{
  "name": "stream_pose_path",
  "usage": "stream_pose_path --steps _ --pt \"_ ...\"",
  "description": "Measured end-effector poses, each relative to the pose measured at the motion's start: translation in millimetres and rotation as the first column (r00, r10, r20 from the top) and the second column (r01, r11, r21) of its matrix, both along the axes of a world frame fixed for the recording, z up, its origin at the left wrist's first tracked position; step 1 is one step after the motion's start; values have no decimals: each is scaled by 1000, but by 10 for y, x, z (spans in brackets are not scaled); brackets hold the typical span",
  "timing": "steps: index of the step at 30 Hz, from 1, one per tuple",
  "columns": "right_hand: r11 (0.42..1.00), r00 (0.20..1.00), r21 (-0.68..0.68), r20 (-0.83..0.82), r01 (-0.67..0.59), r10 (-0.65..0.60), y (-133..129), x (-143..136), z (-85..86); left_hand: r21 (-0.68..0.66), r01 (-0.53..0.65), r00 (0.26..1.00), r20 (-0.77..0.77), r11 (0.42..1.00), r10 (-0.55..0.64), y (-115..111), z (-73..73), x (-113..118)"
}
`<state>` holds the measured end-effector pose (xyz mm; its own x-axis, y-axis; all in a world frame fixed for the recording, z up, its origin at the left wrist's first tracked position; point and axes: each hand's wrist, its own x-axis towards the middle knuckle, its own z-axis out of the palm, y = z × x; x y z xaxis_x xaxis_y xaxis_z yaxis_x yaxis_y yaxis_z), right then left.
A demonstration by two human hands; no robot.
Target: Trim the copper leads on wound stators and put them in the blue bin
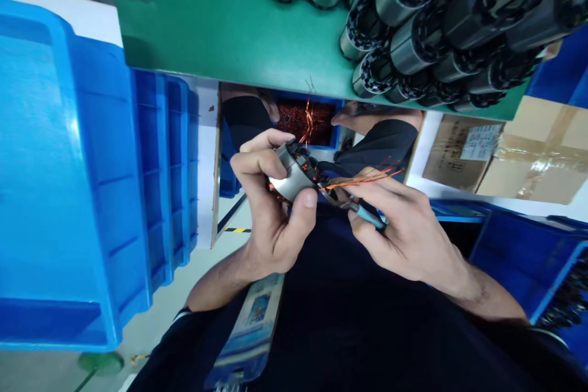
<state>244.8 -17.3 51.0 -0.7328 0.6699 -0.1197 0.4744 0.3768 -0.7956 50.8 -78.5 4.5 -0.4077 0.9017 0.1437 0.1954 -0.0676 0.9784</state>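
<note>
A metal stator point(294, 176) with copper windings is gripped by my left hand point(273, 208), thumb below and fingers around its upper side. Loose copper wires point(309, 119) rise from its top, and another bundle of wires point(367, 179) stretches right from its edge. My right hand point(404, 226) is closed around blue-handled pliers point(365, 214), whose metal jaws are at the right edge of the stator, beside the wire bundle. Whether the jaws are closed on a wire cannot be made out.
Many stators point(413, 43) stand on the green table point(220, 24). Blue crates point(92, 184) are stacked at the left. Below the table edge lies a bin of copper scraps point(324, 122). Cardboard boxes point(537, 153) and a blue crate point(505, 251) are at the right.
</note>
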Motion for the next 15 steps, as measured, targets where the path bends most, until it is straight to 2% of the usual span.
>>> stream_pose_path --steps 3,9,15 --pt "999 1000 40 -5 3 -3 -17 -2 -9 50 13 1000 6 999 -14 -1 -29 -29" --pt "1000 1000 -8 -14 19 -19 -34 -43 -52 31 -4 1000 22 1000 3 -33 -67 -29" --pt "998 995 -11 -69 65 -65 -29 -111 -224 -8 7 1000 -4 1000 -7 -94 -120 -32"
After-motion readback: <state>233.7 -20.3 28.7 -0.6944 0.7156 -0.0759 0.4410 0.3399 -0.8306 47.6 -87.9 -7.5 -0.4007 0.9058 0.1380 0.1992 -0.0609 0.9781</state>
